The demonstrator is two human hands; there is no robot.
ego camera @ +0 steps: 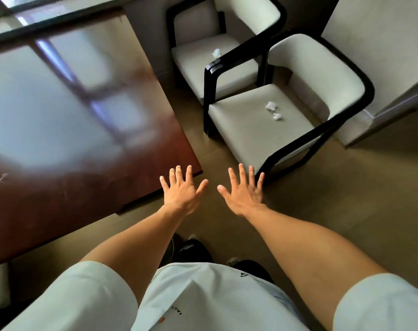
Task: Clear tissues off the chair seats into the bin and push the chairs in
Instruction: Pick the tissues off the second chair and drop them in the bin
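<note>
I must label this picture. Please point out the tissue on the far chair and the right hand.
tissue on the far chair (pixel 216 53), head view, middle of the crumpled wad.
right hand (pixel 245 194), head view, back of the open hand.

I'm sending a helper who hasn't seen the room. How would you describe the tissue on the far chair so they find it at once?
Beside the brown table stand two cream armchairs with black frames. Take the far chair, the one farther from the hands. On its seat lies one crumpled white tissue, close to the black arm of the near chair, whose seat holds two wads instead.
</note>
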